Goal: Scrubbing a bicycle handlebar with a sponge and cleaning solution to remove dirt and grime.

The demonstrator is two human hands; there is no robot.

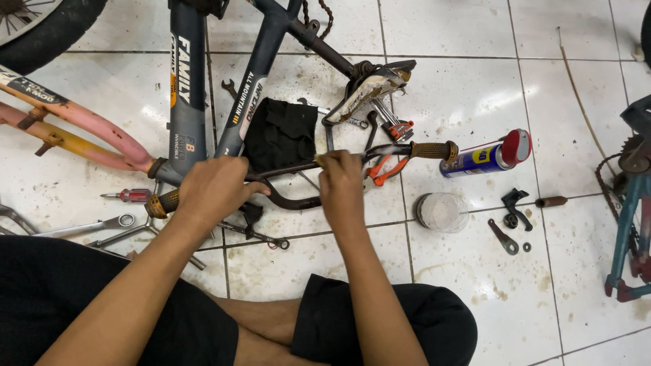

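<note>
Since the dark bicycle frame [196,81] lies flat on the tiled floor [475,41], its black handlebar [298,169] feels stiff and heavy, steadiest near the worn grips. My left hand [213,190] is wrapped around the bar's left end; my right hand [341,181] pinches something small against its middle.
</note>
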